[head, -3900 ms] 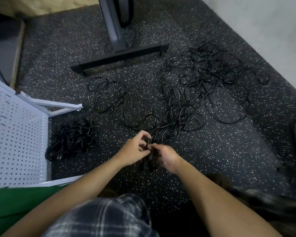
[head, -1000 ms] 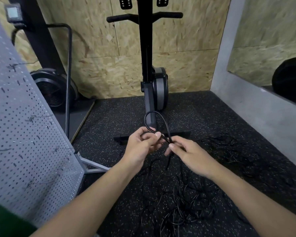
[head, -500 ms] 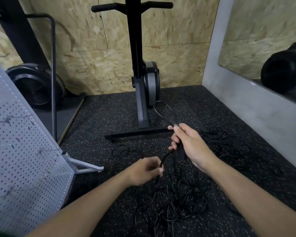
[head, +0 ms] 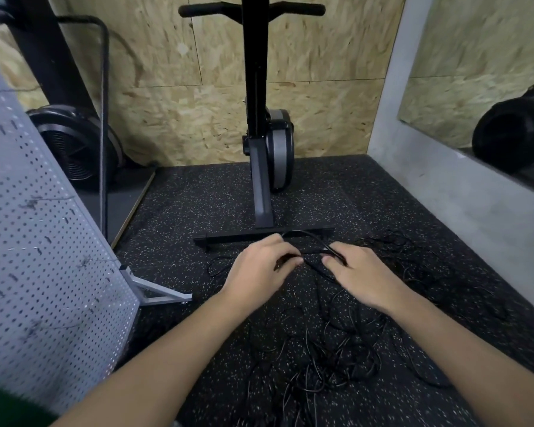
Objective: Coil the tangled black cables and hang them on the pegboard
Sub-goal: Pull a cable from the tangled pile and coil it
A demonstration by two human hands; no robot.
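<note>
Both hands were just in front of the black machine, close to its flat foot; the left hand had its grip closed on a black cable with the fingers curled round it; the right hand had its grip closed on the same cable. The cable made a small loop between them, in front of the machine's foot. The tangled cables lay in a heap on the speckled floor in front of the machine, under the two arms; the white pegboard stood left of the machine.
</note>
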